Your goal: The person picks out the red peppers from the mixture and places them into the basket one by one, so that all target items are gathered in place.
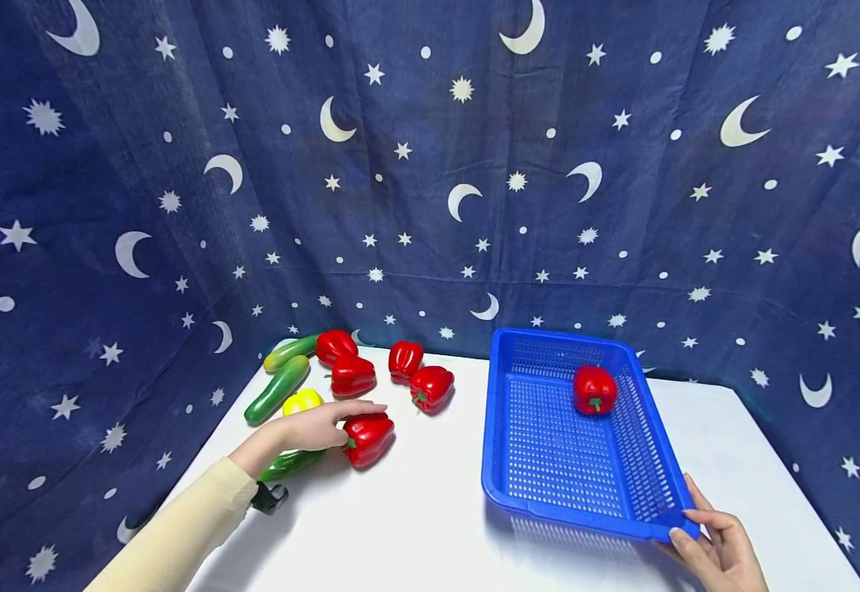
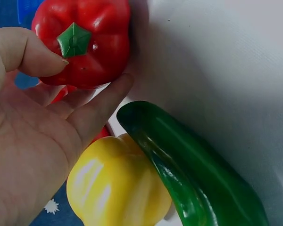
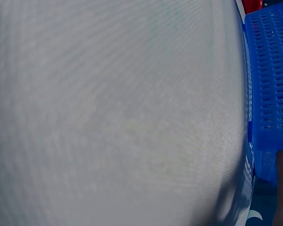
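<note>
My left hand (image 1: 319, 426) is around a red bell pepper (image 1: 371, 441) at the table's left. In the left wrist view, the thumb of this hand (image 2: 33, 127) lies against the pepper (image 2: 104, 47) beside its green stem, and the other fingers reach along its far side. A blue perforated basket (image 1: 500, 427) stands on the right, its near edge seemingly raised off the table. My right hand (image 1: 722, 547) grips its near right corner, thumb on the rim. Inside the basket, toward the back right, sits another red bell pepper (image 1: 594, 390).
Several more red bell peppers (image 1: 432, 388) lie at the back left. Near my left wrist are a yellow bell pepper (image 2: 118, 183) and a long green vegetable (image 2: 188, 165). Two more long green vegetables (image 1: 278, 390) lie at the left edge. A star-patterned curtain (image 1: 430, 164) surrounds the white table (image 1: 430, 510).
</note>
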Demonstrator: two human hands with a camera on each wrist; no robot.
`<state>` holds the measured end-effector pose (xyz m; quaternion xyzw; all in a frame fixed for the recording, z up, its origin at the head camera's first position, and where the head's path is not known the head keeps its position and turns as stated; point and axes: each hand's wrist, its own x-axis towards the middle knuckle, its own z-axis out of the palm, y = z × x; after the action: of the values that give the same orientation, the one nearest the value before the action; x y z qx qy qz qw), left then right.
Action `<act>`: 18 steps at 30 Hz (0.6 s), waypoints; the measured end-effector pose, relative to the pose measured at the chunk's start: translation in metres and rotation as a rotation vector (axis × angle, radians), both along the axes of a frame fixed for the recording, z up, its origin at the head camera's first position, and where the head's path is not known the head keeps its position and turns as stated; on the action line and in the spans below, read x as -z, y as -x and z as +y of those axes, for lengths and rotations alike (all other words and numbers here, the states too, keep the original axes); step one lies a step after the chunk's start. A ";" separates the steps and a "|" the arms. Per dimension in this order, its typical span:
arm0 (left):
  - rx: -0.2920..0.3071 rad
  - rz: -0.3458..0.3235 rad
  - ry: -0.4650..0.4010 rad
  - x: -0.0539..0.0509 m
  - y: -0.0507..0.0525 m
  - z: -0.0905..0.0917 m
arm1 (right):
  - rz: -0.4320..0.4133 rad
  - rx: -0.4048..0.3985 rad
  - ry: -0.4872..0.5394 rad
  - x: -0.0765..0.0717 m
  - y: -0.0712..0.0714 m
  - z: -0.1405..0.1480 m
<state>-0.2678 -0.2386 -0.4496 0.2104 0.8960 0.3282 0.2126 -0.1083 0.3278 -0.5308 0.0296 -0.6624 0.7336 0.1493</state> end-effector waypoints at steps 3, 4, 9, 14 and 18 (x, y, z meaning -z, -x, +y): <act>0.016 0.004 -0.003 -0.001 0.000 0.000 | -0.040 0.012 -0.027 -0.002 0.000 -0.001; 0.018 0.004 -0.006 -0.001 0.000 0.000 | -0.057 0.022 -0.036 -0.002 0.000 -0.001; 0.025 0.024 0.006 0.000 -0.001 0.001 | -0.135 0.050 -0.080 -0.006 0.001 -0.002; 0.021 0.039 0.026 0.003 -0.001 0.002 | -0.151 0.038 -0.071 -0.006 0.000 -0.001; 0.015 0.031 0.023 0.003 -0.003 0.002 | -0.136 0.039 -0.062 -0.006 -0.001 -0.001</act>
<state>-0.2648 -0.2365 -0.4523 0.2199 0.9012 0.3131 0.2038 -0.1072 0.3267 -0.5253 -0.0288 -0.6937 0.7100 0.1173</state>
